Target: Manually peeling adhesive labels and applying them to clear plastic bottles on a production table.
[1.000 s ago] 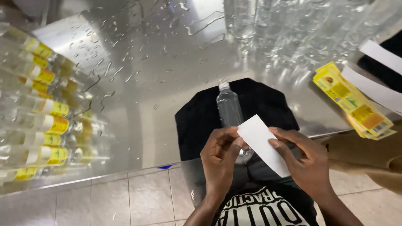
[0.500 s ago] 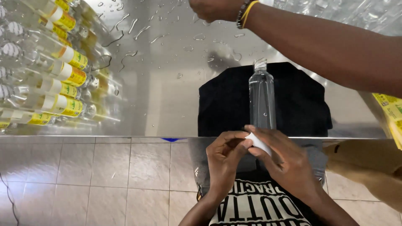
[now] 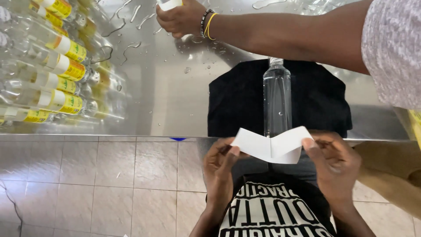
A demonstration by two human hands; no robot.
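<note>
The left hand [image 3: 221, 163] and right hand [image 3: 335, 160] are pinching the ends of a creased white paper strip [image 3: 271, 146] just below the clear plastic bottle [image 3: 277, 98]; the wet steel table [image 3: 175, 87] beside the bottle could be soaking it.

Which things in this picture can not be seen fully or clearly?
- Bottle: its base is hidden behind the white strip, head view.
- Co-worker's hand: the white object it holds is cut by the top edge.
- Labelled bottles: cut by the left edge, and the label print is too small.
- Left hand and right hand: some fingertips are hidden behind the strip.
- Yellow labels: almost all cut by the right edge.
</note>
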